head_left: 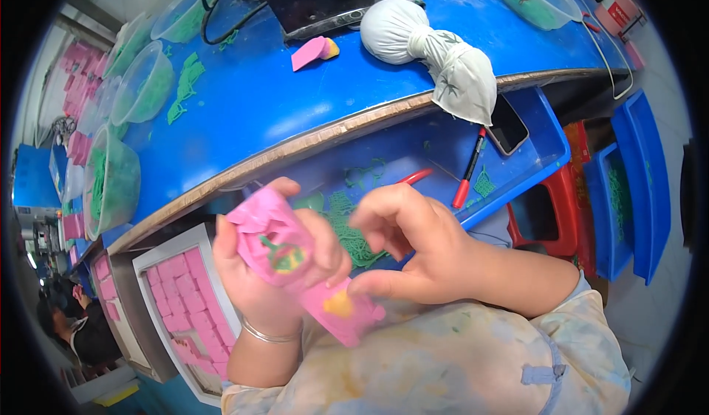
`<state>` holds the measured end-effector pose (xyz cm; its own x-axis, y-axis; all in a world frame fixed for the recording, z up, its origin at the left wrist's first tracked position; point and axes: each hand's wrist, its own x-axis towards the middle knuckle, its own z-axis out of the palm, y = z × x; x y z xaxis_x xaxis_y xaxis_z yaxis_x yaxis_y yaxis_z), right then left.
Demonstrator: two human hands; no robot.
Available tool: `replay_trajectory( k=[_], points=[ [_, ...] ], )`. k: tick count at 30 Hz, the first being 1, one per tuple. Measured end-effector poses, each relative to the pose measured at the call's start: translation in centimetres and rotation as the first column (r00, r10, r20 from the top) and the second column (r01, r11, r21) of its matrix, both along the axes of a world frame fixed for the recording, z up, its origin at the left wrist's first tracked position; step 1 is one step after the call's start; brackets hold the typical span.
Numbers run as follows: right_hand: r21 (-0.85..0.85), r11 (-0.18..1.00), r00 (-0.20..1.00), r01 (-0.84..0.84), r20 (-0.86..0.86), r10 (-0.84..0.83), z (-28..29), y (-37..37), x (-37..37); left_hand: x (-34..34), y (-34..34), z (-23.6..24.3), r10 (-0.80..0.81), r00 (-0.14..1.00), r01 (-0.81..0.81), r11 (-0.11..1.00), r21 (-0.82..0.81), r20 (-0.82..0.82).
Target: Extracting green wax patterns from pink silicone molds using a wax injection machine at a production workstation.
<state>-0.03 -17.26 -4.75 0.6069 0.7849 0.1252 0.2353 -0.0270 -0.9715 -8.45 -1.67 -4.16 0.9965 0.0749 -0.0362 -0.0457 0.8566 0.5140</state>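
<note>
My left hand (255, 286) is closed around a pink rubber mould (251, 212), held in front of my body. The mould is spread apart, and a small branched green piece (275, 249) shows in its hollow beside a yellow patch. Its lower flap (354, 325), with another yellow patch, hangs below and is slightly blurred. Close to the right of that flap is my right hand (436, 249). Its fingers are curled, with the thumb held apart from them, and nothing shows between them. I cannot tell whether the thumb tip touches the flap.
Below the blue bench (244, 105), a blue tray (546, 145) holds green pieces, a red pen (469, 171) and a phone (508, 125). A tied white cloth bag (395, 31) overhangs the bench edge. Clear tubs (118, 182) stand left, above a white-framed tray of pink blocks (145, 263).
</note>
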Motion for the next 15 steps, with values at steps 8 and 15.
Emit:
replay_trajectory(
  k=[8,15],
  points=[
    [0.277,0.940,0.895,-0.197,0.443,0.057,-0.3,1.0,0.6,0.2,-1.6,-0.5,0.171,0.953,-0.195,0.978,-0.076,-0.249],
    [0.355,0.932,0.807,-0.069,-0.530,0.261,-1.0,0.0,-0.2,0.8,-2.0,0.1,0.049,0.992,-0.055,0.998,-0.043,-0.116]
  ],
)
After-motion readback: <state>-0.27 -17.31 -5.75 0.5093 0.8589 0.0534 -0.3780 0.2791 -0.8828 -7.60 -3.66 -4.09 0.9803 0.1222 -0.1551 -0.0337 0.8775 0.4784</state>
